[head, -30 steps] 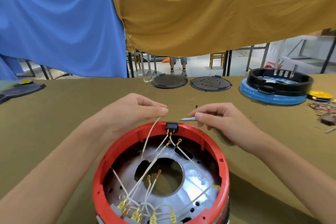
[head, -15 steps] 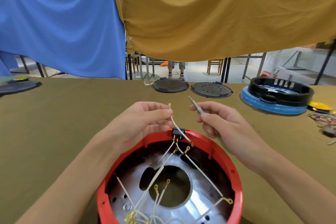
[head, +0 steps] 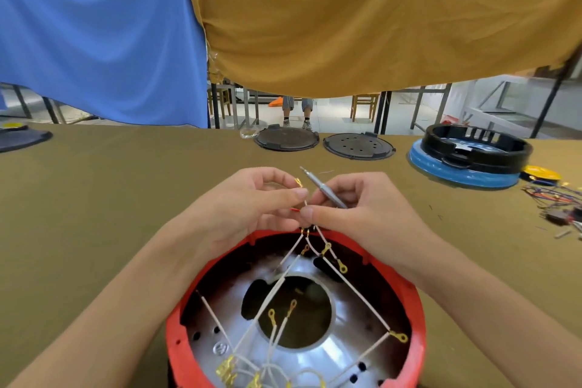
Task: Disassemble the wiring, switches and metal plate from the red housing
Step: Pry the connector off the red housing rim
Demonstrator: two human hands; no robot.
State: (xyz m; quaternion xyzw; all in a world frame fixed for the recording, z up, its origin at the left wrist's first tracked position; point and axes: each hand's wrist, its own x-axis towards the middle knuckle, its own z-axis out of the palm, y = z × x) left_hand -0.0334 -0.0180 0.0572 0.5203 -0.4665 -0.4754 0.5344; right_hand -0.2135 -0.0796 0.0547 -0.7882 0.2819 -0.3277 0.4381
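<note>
Left hand (head: 252,208), right hand (head: 362,211): fingers pinched, tips meeting.

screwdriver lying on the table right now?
No, the screwdriver is off the table, held in the right hand above the red housing.

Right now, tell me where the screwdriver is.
Head view, centre: the screwdriver is in the right hand, tip pointing up-left, above the red housing's far rim.
</note>
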